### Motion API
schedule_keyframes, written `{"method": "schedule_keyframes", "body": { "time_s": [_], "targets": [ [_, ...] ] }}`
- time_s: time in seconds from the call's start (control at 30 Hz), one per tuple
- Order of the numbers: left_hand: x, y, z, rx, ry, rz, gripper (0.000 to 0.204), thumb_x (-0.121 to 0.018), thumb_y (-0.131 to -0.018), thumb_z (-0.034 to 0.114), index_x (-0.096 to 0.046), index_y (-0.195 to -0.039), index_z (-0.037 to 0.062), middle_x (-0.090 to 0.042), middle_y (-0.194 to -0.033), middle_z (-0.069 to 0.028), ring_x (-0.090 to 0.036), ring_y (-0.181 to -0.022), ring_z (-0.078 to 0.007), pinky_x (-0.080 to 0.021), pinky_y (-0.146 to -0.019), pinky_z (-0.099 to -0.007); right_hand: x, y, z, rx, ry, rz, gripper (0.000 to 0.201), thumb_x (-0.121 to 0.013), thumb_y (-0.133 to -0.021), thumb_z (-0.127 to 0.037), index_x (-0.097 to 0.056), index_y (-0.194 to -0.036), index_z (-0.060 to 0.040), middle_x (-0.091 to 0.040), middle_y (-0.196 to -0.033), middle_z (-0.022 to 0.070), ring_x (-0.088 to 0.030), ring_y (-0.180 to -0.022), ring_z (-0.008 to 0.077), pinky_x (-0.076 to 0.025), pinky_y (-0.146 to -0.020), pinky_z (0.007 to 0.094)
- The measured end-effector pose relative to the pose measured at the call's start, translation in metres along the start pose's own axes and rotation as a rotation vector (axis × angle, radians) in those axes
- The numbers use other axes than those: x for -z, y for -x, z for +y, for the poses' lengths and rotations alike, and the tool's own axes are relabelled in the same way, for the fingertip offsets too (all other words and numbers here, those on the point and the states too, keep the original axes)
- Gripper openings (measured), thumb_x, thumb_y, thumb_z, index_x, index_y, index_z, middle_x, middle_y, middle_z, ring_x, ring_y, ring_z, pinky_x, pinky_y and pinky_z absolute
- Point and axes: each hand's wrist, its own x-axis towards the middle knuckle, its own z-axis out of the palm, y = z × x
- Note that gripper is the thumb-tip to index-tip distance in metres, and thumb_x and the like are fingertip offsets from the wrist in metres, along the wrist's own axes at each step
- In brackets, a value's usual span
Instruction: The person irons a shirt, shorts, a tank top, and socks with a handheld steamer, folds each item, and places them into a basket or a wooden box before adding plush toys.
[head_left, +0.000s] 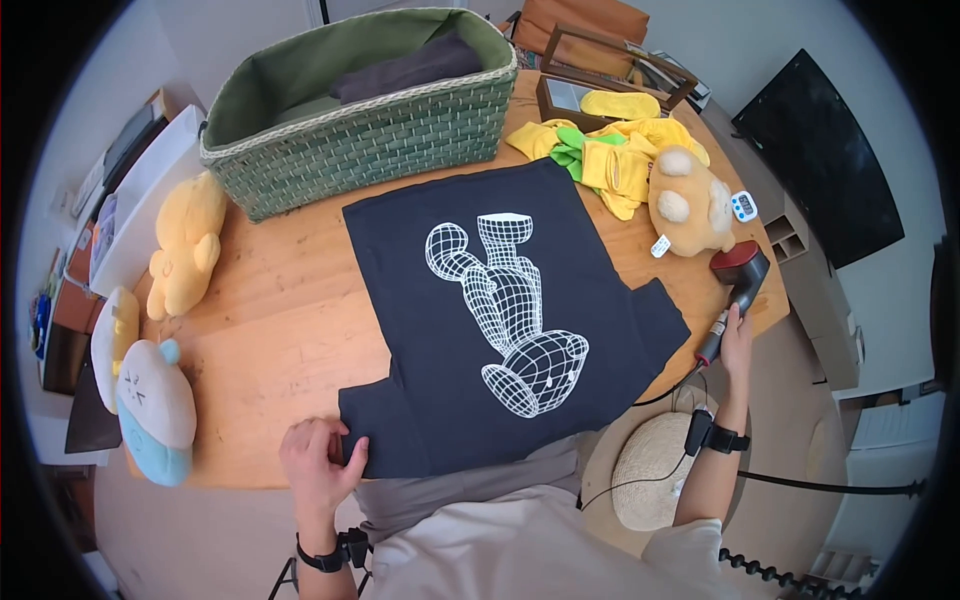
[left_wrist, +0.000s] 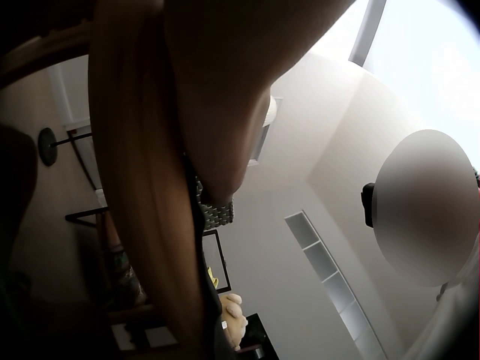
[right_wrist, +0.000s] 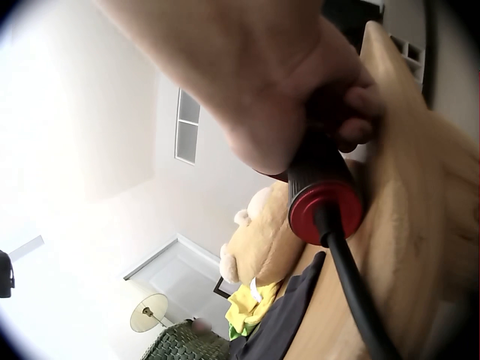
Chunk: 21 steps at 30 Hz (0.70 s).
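Dark, white-printed T-shirt (head_left: 480, 310) flat on table (head_left: 270, 330), red-and-black handheld appliance (head_left: 745, 284) alongside.

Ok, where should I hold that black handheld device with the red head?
Best by the ridged handle, coming from the right, where your right hand grips it. The handle is slim and round and angles toward you; the wider red head is at the far end and the cord leaves the near end, so I'd avoid both.
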Motion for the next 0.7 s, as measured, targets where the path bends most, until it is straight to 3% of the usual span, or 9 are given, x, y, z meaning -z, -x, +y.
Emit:
{"method": "schedule_keyframes", "body": {
  "time_s": [0.07,0.23,0.37,0.43,0.47,0.53,0.57,0.63,0.7],
  "targets": [
    [0.001,0.001,-0.001,0.019,0.004,-0.032,0.029,-0.082,-0.067,0.019,-0.057,-0.079,0.0102,-0.041,-0.058,-0.0015,-0.046,-0.059,-0.0223,-0.038,-0.063,-0.037,0.004,0.005,-0.007,0.006,0.024,-0.039,0.065,-0.044,-0.106,-0.049,-0.043,-0.141,0.006,-0.065,-0.112,0.0271,-0.066,-0.106,0.0363,-0.048,-0.093,0.0415],
    [0.021,0.008,0.006,-0.046,0.018,-0.105,0.04,-0.088,-0.063,0.03,-0.065,-0.088,0.01,-0.048,-0.068,-0.0031,-0.05,-0.074,-0.0239,-0.039,-0.073,-0.0381,0.008,0.043,-0.04,-0.055,0.014,-0.061,0.065,-0.05,-0.105,-0.046,-0.041,-0.145,0.0039,-0.062,-0.096,0.0177,-0.066,-0.08,0.0192,-0.05,-0.074,0.0318],
    [0.038,0.014,0.003,-0.082,0.005,-0.288,0.04,-0.09,-0.063,0.033,-0.072,-0.093,0.0132,-0.05,-0.072,-0.0007,-0.049,-0.083,-0.0228,-0.038,-0.079,-0.037,0.002,0.059,-0.048,-0.045,-0.134,-0.023,0.059,-0.06,-0.102,-0.034,-0.042,-0.144,0.0026,-0.058,-0.091,0.0122,-0.063,-0.08,0.0155,-0.049,-0.073,0.0298],
    [0.04,0.011,0.002,-0.107,0.014,-0.284,0.033,-0.088,-0.067,0.028,-0.073,-0.092,0.0137,-0.051,-0.07,-0.0002,-0.051,-0.079,-0.0222,-0.039,-0.078,-0.0364,-0.009,0.076,-0.058,0.291,0.026,0.513,0.048,-0.063,-0.101,-0.021,-0.046,-0.139,0.0026,-0.058,-0.092,0.007,-0.055,-0.077,0.0096,-0.045,-0.068,0.0248],
    [0.04,0.009,0.002,-0.132,0.025,-0.285,0.026,-0.087,-0.071,0.024,-0.073,-0.091,0.0143,-0.051,-0.068,0.0002,-0.052,-0.076,-0.0217,-0.039,-0.078,-0.0357,-0.013,0.086,-0.061,0.291,0.023,0.513,0.048,-0.063,-0.101,-0.021,-0.046,-0.139,0.0026,-0.058,-0.092,0.007,-0.055,-0.077,0.0096,-0.045,-0.068,0.0248],
    [0.039,0.012,-0.003,-0.101,0.056,-0.316,0.021,-0.085,-0.074,0.021,-0.072,-0.089,0.013,-0.051,-0.065,-0.0001,-0.052,-0.07,-0.0218,-0.04,-0.076,-0.036,-0.023,0.108,-0.069,0.457,-0.091,0.357,0.04,-0.069,-0.09,-0.005,-0.056,-0.127,-0.0003,-0.057,-0.098,0.0102,-0.059,-0.087,0.0189,-0.048,-0.078,0.0316],
    [0.039,0.013,-0.006,-0.071,0.089,-0.349,0.017,-0.083,-0.078,0.018,-0.071,-0.088,0.0116,-0.052,-0.062,-0.0004,-0.052,-0.064,-0.0219,-0.041,-0.074,-0.0363,-0.024,0.116,-0.083,0.449,-0.096,0.359,0.04,-0.069,-0.09,-0.005,-0.056,-0.127,-0.0003,-0.057,-0.098,0.0102,-0.059,-0.087,0.0189,-0.048,-0.078,0.0316],
    [0.036,0.015,-0.008,-0.038,0.085,-0.291,0.012,-0.077,-0.084,0.014,-0.068,-0.091,0.0093,-0.053,-0.06,-0.0011,-0.052,-0.059,-0.0198,-0.043,-0.07,-0.0345,-0.022,0.126,-0.118,0.581,0.117,-0.093,0.028,-0.067,-0.088,-0.003,-0.061,-0.116,-0.0022,-0.057,-0.104,0.0136,-0.059,-0.093,0.0289,-0.048,-0.081,0.0353],
    [0.035,0.016,-0.011,-0.004,0.077,-0.228,0.008,-0.071,-0.091,0.01,-0.065,-0.094,0.007,-0.055,-0.059,-0.0019,-0.052,-0.054,-0.0178,-0.044,-0.066,-0.0327,-0.035,0.13,-0.124,0.635,0.087,-0.08,0.027,-0.068,-0.086,-0.003,-0.063,-0.112,-0.0032,-0.058,-0.105,0.0139,-0.058,-0.097,0.0322,-0.047,-0.085,0.0378]
  ]
}}
